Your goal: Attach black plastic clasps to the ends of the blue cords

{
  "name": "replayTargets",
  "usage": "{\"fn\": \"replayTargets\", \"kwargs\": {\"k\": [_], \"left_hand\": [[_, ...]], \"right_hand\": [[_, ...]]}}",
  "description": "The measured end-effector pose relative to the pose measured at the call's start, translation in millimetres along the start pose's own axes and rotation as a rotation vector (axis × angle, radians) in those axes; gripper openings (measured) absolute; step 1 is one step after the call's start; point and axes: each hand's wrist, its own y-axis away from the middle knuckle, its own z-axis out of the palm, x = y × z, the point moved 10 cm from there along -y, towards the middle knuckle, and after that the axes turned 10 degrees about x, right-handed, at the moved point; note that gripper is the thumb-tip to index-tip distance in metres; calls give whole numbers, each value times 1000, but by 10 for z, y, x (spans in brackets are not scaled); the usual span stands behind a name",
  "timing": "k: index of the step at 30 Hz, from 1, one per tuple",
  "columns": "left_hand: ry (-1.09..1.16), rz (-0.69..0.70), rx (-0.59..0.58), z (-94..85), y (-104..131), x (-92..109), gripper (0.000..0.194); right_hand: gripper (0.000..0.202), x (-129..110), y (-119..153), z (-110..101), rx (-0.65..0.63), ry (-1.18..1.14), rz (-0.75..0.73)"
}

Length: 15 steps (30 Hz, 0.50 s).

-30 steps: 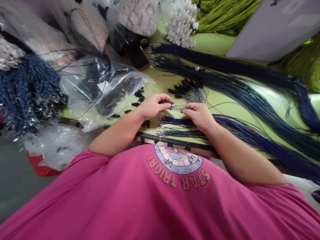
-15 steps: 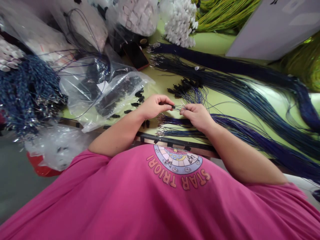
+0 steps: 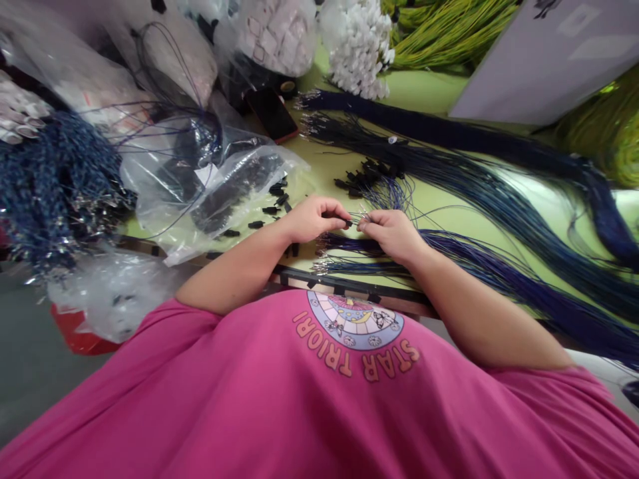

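Note:
My left hand [image 3: 315,218] pinches a small black connector [image 3: 351,223] between thumb and fingertips. Close on its right, my right hand [image 3: 389,231] is closed on thin dark wires [image 3: 363,216], whose ends point toward the connector. Whether a wire tip sits inside the connector is too small to tell. Just beyond my hands lies a pile of black connectors [image 3: 367,176] with blue wires running from it. Below my right hand, a bundle of blue and black wires [image 3: 449,249] with metal terminals at its left end lies along the table edge. Several loose black connectors [image 3: 271,209] lie left of my left hand.
A clear plastic bag [image 3: 219,179] of black parts lies at left, with a phone [image 3: 272,113] behind it. Long dark wire bundles [image 3: 449,136] stretch across the right side. White connectors [image 3: 359,46] and yellow-green wires [image 3: 449,30] are at the back. A blue wire bundle [image 3: 60,179] hangs far left.
My left hand has shifted slightly right and down with the connector, so the gap between the two hands is smaller. My right hand stays nearly in place.

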Motion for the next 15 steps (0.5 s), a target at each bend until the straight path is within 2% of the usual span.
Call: {"fn": "replayTargets", "kwargs": {"k": [6,12,15], "left_hand": [[6,22,-50,93,7,-55,15],[-12,6,99,-22,0,-37,18],[3,8,60,21,4,-27,15]], "right_hand": [[25,7,-7,2,5,1,-6],[25,6,-6,-23,37,0,-11],[26,10,-3,-9,29,12,-20]]}}
